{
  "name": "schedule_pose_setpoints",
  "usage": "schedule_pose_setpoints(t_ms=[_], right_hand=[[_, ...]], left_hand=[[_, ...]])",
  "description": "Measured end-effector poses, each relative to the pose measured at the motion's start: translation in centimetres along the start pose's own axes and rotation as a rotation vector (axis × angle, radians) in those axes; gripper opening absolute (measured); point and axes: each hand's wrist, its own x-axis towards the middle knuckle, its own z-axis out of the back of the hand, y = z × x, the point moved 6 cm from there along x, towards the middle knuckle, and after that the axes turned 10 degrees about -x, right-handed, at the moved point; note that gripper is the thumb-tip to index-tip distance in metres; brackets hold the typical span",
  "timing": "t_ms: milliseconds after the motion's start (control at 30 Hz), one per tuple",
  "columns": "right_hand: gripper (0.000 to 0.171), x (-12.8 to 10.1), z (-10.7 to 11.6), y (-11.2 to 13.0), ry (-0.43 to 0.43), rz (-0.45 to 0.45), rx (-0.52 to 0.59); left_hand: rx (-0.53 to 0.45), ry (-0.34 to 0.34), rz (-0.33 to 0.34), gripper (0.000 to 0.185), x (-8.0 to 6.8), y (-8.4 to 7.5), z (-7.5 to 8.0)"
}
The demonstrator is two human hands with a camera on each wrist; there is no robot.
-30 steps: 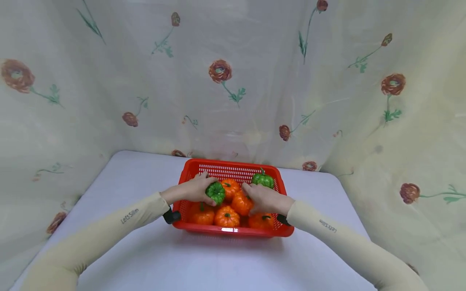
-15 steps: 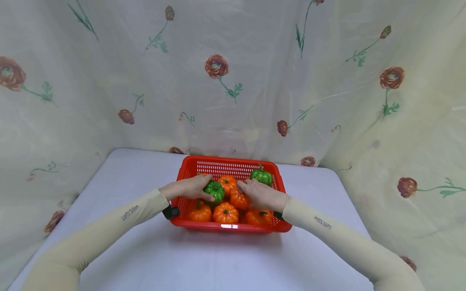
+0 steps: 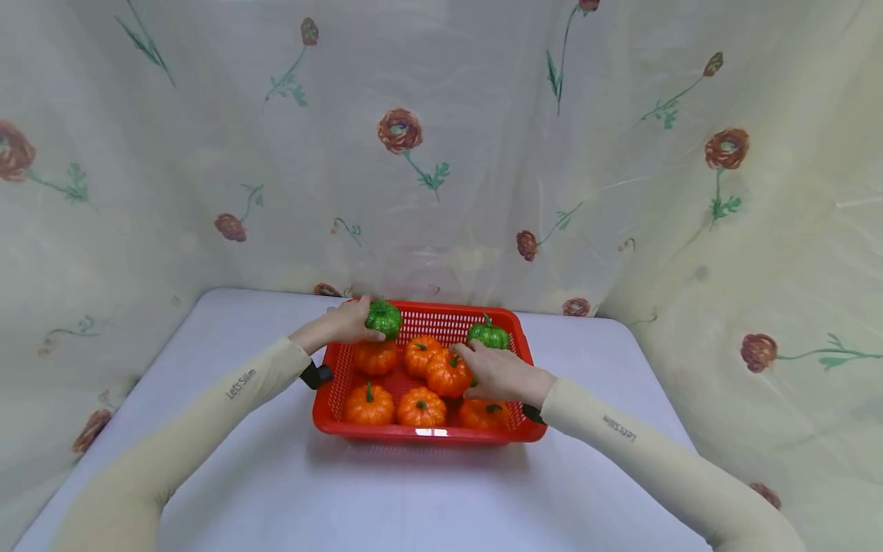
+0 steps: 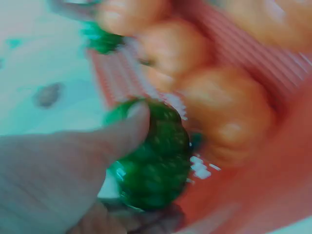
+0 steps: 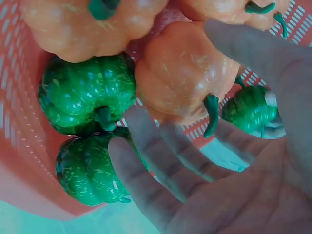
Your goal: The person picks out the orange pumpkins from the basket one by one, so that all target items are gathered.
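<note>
Two hands among toy pumpkins in a red basket

Head view: the left hand point(image 3: 343, 327) grips one green pumpkin point(image 3: 382, 318) above the far-left corner of the basket point(image 3: 324, 399) on the table point(image 3: 276, 491); the right hand point(image 3: 500, 373) curls round an orange pumpkin point(image 3: 447, 372) in the middle. I count six orange pumpkins and two green, the second green point(image 3: 488, 336) at the far right; each sleeve point(image 3: 241, 383) reads "Let's Slim".
Left wrist view, blurred: the thumb point(image 4: 124, 129) presses the green pumpkin point(image 4: 156, 156), with orange ones beside it in the basket.
Right wrist view: fingers point(image 5: 161, 161) wrap the orange pumpkin point(image 5: 180, 73); here three green pumpkins show, two on the left point(image 5: 85, 92) and one far off point(image 5: 251, 109), plus three orange in all.
</note>
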Motion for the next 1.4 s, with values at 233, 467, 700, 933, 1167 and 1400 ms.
schedule_pose_setpoints(t_ms=[233,467,700,933,1167,1400], right_hand=[[0.076,-0.2,0.0,-0.2,-0.027,-0.005,0.024],[0.077,-0.1,-0.6,-0.2,-0.020,-0.024,0.059],[0.075,0.7,-1.6,0.2,0.002,0.015,0.077],[0.059,2.6,-1.2,0.1,-0.055,0.054,0.127],[0.054,1.7,1.4,-2.1,-0.131,-0.019,0.193],[0.054,0.7,4.5,-4.9,-0.174,-0.057,0.326]], left_hand=[[0.226,-0.012,0.075,0.083,-0.1,0.5,-0.2],[0.124,-0.032,0.031,0.086,0.3,0.7,-0.3],[0.122,-0.005,-0.149,0.082,1.6,0.0,-1.4],[-0.053,-0.018,-0.194,0.065,2.4,-1.7,-0.7],[-0.271,0.024,-0.351,0.078,-2.5,-5.9,-2.2],[-0.114,0.204,-0.568,0.078,-4.2,-10.7,-7.6]])
